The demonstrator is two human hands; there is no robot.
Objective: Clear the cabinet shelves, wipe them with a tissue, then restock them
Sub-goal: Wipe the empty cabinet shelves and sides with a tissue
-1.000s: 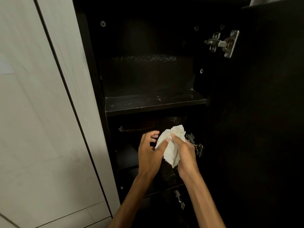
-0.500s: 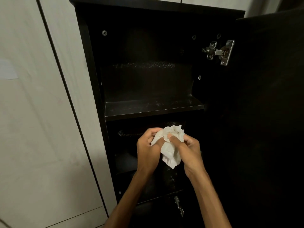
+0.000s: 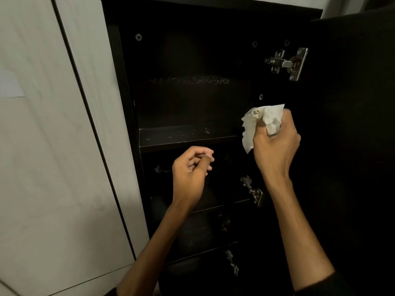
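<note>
A tall black cabinet (image 3: 121,82) stands open with bare dark shelves. Its upper shelf (image 3: 183,137) shows pale dusty streaks. My right hand (image 3: 277,144) grips a crumpled white tissue (image 3: 263,122) at the right end of that shelf, level with its front edge. My left hand (image 3: 190,171) hangs lower, in front of the compartment under the shelf, fingers curled loosely and holding nothing. The lower shelves are dark and hard to make out.
The open black door (image 3: 352,146) fills the right side, with metal hinges (image 3: 286,63) at the top and further down (image 3: 253,192). A pale wood-grain panel (image 3: 53,157) runs along the left of the cabinet.
My left hand has let go of the tissue and stayed low. My right hand has carried the tissue up and to the right, to the upper shelf's right end.
</note>
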